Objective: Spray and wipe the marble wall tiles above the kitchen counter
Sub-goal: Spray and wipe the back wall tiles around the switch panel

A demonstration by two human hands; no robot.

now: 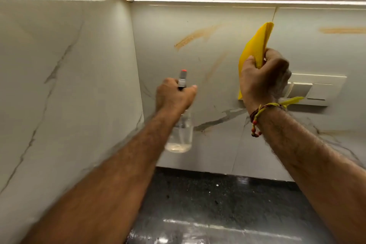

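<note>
Left hand (174, 97) wrapped tight round the spray bottle (179, 134) neck, nozzle aimed at the marble wall tiles (188, 61). Right hand (263, 77) pinches the folded yellow cloth (255, 45), held up near the wall. My read: spray first on those brown streaks (196, 36), cloth ready to wipe.

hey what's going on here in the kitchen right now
A person is cleaning the marble wall tiles above a dark counter. The left hand grips a clear spray bottle, its nozzle aimed at the back wall. The right hand holds a bunched yellow cloth raised near the wall, in front of a switch plate. Brownish streaks show on the tiles, so wiping there looks not yet done.
</note>
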